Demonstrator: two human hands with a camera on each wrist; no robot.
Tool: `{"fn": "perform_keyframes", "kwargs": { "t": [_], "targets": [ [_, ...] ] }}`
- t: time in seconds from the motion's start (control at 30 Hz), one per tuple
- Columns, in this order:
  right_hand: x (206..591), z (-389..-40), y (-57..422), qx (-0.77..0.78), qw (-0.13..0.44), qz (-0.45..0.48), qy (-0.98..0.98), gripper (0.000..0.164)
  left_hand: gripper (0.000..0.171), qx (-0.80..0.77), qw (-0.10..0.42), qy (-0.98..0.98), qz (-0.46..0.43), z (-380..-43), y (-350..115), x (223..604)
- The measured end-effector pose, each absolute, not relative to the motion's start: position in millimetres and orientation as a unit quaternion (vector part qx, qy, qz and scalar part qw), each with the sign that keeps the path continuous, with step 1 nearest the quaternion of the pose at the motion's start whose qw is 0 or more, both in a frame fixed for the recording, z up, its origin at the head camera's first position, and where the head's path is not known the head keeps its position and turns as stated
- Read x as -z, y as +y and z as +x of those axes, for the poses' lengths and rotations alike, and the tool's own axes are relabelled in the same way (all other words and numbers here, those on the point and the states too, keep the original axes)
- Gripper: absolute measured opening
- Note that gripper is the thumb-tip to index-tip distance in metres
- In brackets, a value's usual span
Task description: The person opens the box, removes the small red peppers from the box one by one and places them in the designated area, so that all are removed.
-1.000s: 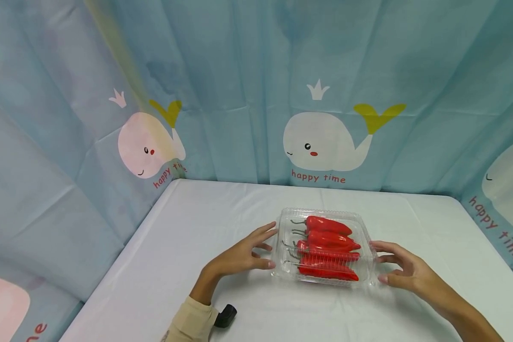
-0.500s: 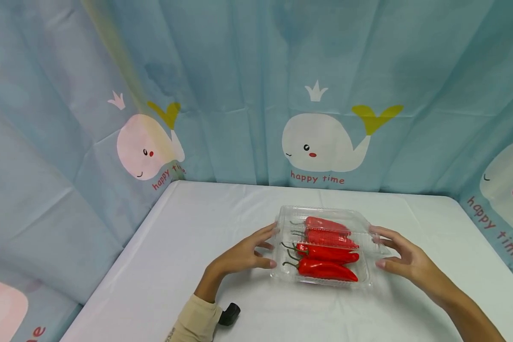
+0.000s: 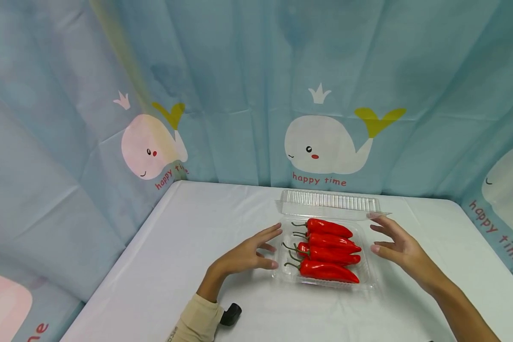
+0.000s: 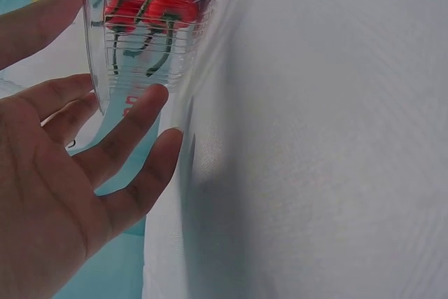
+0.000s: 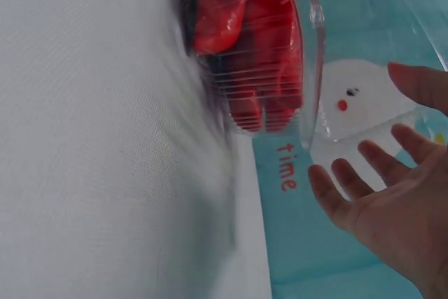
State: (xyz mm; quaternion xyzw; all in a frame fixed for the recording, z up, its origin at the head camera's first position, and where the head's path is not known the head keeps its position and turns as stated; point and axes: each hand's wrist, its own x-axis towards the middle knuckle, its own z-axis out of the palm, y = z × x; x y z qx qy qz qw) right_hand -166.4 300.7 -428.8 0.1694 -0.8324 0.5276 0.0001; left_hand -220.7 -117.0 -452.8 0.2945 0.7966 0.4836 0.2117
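Note:
A clear plastic clamshell box (image 3: 366, 266) lies on the white table, its hinged lid (image 3: 331, 199) raised at the back. Several red chili peppers (image 3: 329, 256) with green stems fill it side by side, stems to the left. My left hand (image 3: 243, 254) rests at the box's left edge, fingers spread; in the left wrist view the thumb and fingertips are right at the clear rim (image 4: 96, 47). To the right of the box hovers my right hand (image 3: 403, 249), fingers loosely extended, its index fingertip by the lid's right corner. Ribbed plastic covers the peppers (image 5: 269, 68) in the right wrist view.
A white cloth covers the table (image 3: 188, 237). Behind and at both sides hangs a light blue curtain (image 3: 239, 118) printed with whales. A small black device (image 3: 231, 314) sits by the left sleeve cuff (image 3: 201, 316).
The lid has swung up and back from over the peppers, uncovering them. My right hand has moved away from the table toward the back with it; my left hand has stayed at the left edge.

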Motion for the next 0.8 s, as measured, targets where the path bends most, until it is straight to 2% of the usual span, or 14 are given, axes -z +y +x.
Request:
{"fn": "perform_keyframes", "kwargs": {
  "t": [0.33, 0.63, 0.8],
  "targets": [
    [430, -182, 297, -0.513, 0.035, 0.182, -0.838, 0.082, 0.090, -0.492, 0.216, 0.791, 0.292, -220, -117, 452],
    [435, -198, 296, -0.544, 0.018, 0.198, -0.815, 0.090, 0.090, -0.493, 0.218, 0.791, 0.290, -221, -117, 453],
    [436, -204, 295, -0.556, -0.001, 0.194, -0.808, 0.087, 0.090, -0.490, 0.218, 0.793, 0.289, -220, -117, 453]
  ]
}}
